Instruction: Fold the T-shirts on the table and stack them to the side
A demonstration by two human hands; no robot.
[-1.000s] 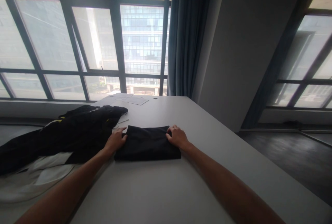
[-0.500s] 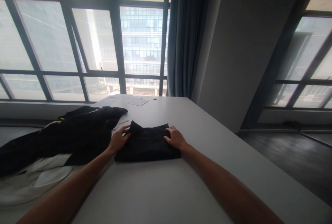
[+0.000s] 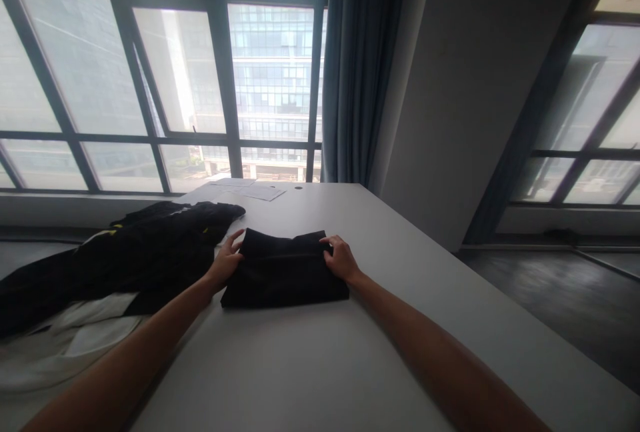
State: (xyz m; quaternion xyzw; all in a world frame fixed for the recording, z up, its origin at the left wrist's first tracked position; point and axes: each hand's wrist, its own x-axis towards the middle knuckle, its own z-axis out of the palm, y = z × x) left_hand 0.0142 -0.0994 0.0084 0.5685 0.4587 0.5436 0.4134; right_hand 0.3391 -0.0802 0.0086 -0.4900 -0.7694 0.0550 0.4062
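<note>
Clock positions are taken from the folded black cloth [image 3: 285, 275], with twelve towards the window [image 3: 273, 72]. The cloth lies on the white worktop [image 3: 290, 365], directly ahead of the person, its near edge roughly straight and its far edge dipping between two raised corners. The left hand [image 3: 223, 264] is at nine o'clock, grasping the side edge near the far corner, thumb at the edge and index finger extended; its remaining fingers are partly hidden. The right hand [image 3: 344, 257] is at three o'clock, grasping the opposite edge near its far corner with fingers curled. A heap of dark clothing [image 3: 170, 259] bearing small yellow marks lies at nine o'clock, just beyond the left hand. Pale fabric [image 3: 95, 335] sits at eight o'clock, partly under the dark heap and blurred. Papers [image 3: 265, 192] lie flat at eleven o'clock; a blue-grey curtain [image 3: 357, 85] hangs at one.
</note>
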